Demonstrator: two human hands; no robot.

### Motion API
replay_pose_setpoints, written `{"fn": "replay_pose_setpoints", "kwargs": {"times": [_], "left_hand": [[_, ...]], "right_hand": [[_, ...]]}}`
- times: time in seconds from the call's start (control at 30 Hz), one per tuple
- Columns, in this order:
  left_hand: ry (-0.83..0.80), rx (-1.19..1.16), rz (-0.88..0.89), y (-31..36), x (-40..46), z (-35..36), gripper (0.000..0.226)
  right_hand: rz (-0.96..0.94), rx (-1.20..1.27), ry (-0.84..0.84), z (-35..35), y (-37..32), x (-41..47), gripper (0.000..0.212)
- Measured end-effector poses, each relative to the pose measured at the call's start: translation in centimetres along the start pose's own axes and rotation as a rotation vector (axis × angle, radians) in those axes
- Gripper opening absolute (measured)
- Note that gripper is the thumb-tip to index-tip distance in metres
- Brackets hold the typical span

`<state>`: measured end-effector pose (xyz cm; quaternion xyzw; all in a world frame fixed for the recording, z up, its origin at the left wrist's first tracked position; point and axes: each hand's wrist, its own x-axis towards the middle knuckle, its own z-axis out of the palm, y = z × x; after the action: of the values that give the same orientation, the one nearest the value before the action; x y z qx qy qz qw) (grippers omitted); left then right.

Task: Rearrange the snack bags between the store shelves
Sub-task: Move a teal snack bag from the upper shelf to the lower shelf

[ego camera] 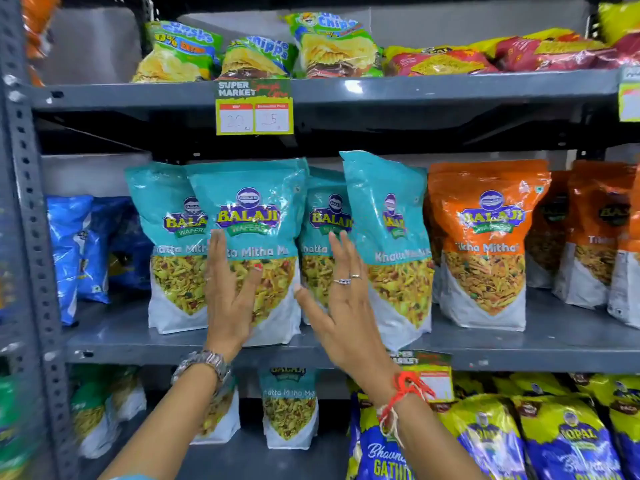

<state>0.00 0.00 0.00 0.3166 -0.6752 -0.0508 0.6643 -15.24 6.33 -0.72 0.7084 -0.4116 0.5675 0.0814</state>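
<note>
Several teal Balaji Khatta Mitha bags stand upright on the middle shelf (554, 344). My left hand (230, 292) lies flat, fingers spread, against the front teal bag (247, 216). My right hand (341, 299) is open with fingers apart, in front of a teal bag set further back (323, 216) and beside the tilted teal bag on the right (391, 230). Neither hand grips anything. Another teal bag (290, 410) stands on the shelf below.
Orange Balaji bags (485, 237) fill the middle shelf's right side, blue bags (74, 251) its left. Green chips bags (332, 43) and red packs sit on the top shelf above a price tag (254, 109). Yellow-blue bags (485, 434) crowd the lower right. A perforated steel post (31, 216) stands at left.
</note>
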Motion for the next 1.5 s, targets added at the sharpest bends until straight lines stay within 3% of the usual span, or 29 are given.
{"fn": "replay_pose_setpoints", "kwargs": {"times": [0.1,0.2,0.3,0.37,0.43,0.53,0.57,0.93,1.03,1.23,1.5], "left_hand": [[0.094,-0.224,-0.288,-0.8,0.3,-1.2,0.078],[0.105,-0.378,-0.445,-1.4,0.7,-2.4,0.073],[-0.033,-0.365,-0.54,-2.7,1.6,-3.5,0.073],[-0.163,-0.311,-0.584,-3.3,1.9,-4.1,0.096],[-0.232,-0.251,-0.595,-3.2,2.0,-4.3,0.105],[-0.222,-0.275,-0.533,-2.5,2.1,-4.6,0.054],[-0.212,-0.288,-0.512,-2.6,2.1,-4.9,0.047],[-0.164,-0.508,-0.472,-1.5,-2.4,-11.2,0.056],[-0.162,-0.54,-0.495,-2.2,-5.1,-12.8,0.051],[-0.214,-0.478,-0.603,-6.3,-11.2,-14.8,0.059],[-0.278,-0.227,-0.776,-15.0,-17.1,-14.8,0.059]], "right_hand": [[0.169,0.175,-0.099,2.1,-0.4,0.4,0.08],[0.352,0.302,-0.148,4.4,-0.1,0.6,0.086],[0.491,0.216,-0.2,6.0,0.6,1.1,0.109],[0.518,0.22,-0.216,6.6,0.5,1.3,0.114],[0.544,0.258,-0.21,7.0,-0.2,1.6,0.112],[0.581,0.267,-0.162,7.6,-0.8,1.7,0.109],[0.595,0.268,-0.151,7.6,-1.1,1.7,0.111],[0.558,0.191,-0.165,6.9,-5.6,-1.2,0.122],[0.52,0.151,-0.186,7.2,-6.6,-3.4,0.116],[0.558,0.244,-0.296,10.4,-5.4,-9.3,0.101],[0.716,0.355,-0.334,20.9,1.2,-16.9,0.1]]}}
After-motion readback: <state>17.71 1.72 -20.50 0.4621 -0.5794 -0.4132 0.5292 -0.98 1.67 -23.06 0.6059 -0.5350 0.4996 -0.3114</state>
